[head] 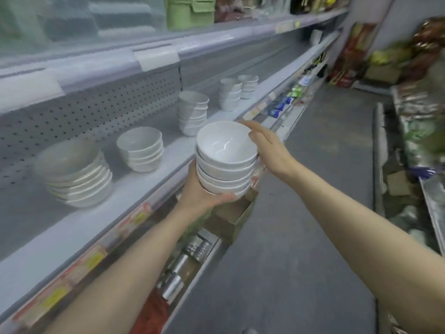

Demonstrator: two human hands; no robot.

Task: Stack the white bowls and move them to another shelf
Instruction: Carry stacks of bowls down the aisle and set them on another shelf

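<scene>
White round ceramic bowl stack (225,162), left hand (199,194) gripping underneath at 7 o'clock, right hand (269,148) flat-fingered on the rim at 2 o'clock.

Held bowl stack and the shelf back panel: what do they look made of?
Held bowl stack: likely glazed ceramic or porcelain. It is glossy white, with a sharp light streak inside the top bowl. Melamine can't be ruled out from the look alone.
Shelf back panel: looks like painted sheet metal, matte grey, punched with a regular grid of holes.
</scene>
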